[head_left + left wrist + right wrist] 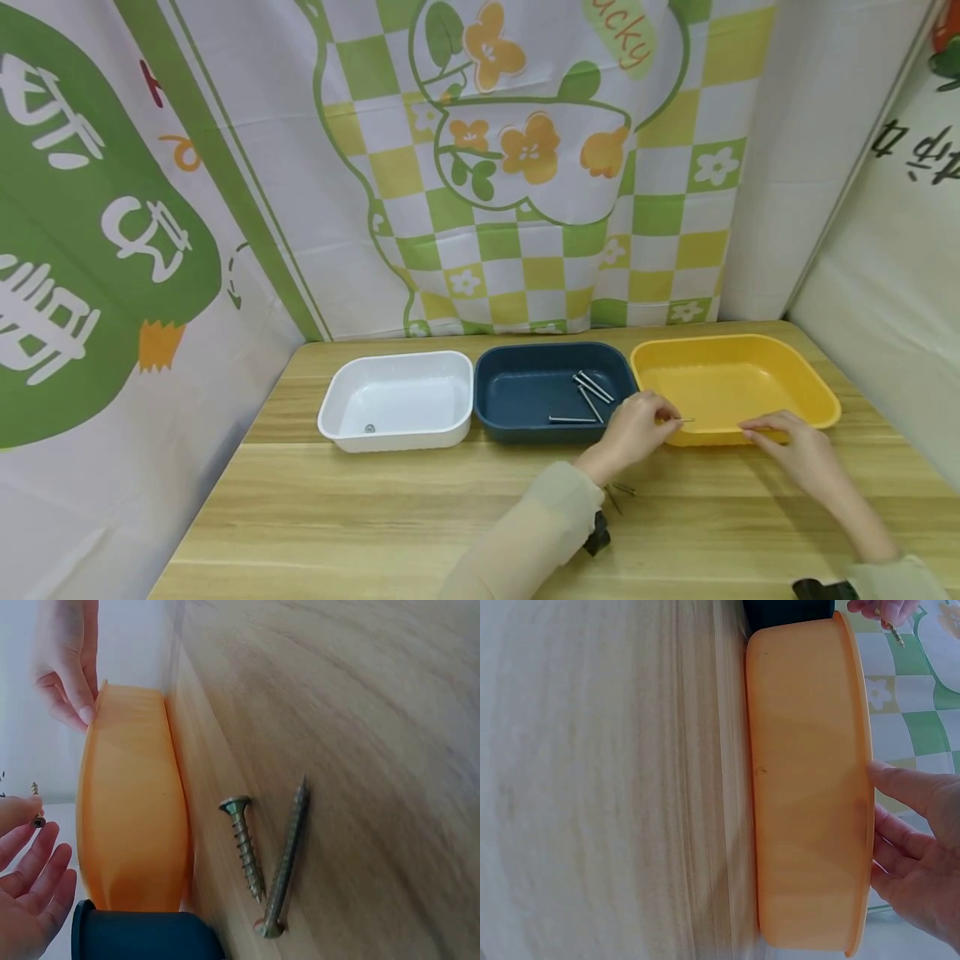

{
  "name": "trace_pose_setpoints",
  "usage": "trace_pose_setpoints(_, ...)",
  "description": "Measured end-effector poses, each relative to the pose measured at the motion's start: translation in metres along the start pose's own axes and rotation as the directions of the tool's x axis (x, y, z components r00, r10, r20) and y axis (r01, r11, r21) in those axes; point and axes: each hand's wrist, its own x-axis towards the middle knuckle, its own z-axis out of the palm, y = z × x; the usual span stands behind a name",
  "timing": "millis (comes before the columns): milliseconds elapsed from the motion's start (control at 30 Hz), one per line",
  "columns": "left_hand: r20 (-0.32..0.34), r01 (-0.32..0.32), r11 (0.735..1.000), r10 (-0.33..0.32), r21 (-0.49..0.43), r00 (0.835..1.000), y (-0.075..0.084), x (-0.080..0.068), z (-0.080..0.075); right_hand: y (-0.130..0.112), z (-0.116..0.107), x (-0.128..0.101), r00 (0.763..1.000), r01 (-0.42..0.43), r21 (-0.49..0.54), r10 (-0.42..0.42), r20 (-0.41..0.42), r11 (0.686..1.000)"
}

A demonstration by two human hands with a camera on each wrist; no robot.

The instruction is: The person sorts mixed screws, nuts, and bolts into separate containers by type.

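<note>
My left hand (637,427) pinches a small brass-coloured screw (36,804) between thumb and fingers, above the near left corner of the yellow tray (720,340). In the left wrist view the screw's head faces down toward the palm side and its threaded shank points up. My right hand (804,457) grips the yellow tray's front rim, thumb and fingertips right at the edge. On the table below my left wrist lie two screws, a shorter one (244,844) with coarse thread and a longer one (287,859).
Left of the yellow tray stands a dark blue tray (517,351) with several long, thin metal fasteners (572,420) in it. Farther left, a white tray (397,358) holds a small round metal piece (370,428). A patterned curtain (525,250) hangs behind the wooden table (337,517).
</note>
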Motion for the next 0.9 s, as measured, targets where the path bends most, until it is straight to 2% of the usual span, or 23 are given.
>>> trace_pose_setpoints(367, -0.052, 0.005, 1.0, -0.004, 0.01, 0.999, 0.002, 0.005, 0.013, 0.0, 0.001, -0.001, 1.0, -0.01, 0.004, 0.01, 0.006, 1.0)
trace_pose_setpoints(467, -0.049, 0.027, 0.999, -0.025, 0.025, 0.998, 0.003, 0.006, 0.015, 0.0, 0.0, -0.001, 1.0, -0.02, 0.007, 0.02, 0.017, 1.0)
trace_pose_setpoints(600, -0.024, 0.048, 0.998, -0.047, 0.032, 0.999, 0.006, 0.006, 0.016, 0.0, 0.001, -0.001, 1.0, -0.01, 0.012, 0.01, -0.01, 1.0)
trace_pose_setpoints(733, 0.013, 0.031, 0.999, -0.031, 0.019, 0.999, 0.005, 0.005, 0.016, 0.0, 0.001, -0.002, 0.999, 0.006, 0.013, -0.005, -0.032, 1.0)
trace_pose_setpoints(900, 0.019, 0.003, 1.0, -0.003, -0.02, 1.0, 0.001, 0.001, 0.014, 0.0, 0.001, -0.001, 1.0, -0.006, 0.009, 0.006, -0.016, 1.0)
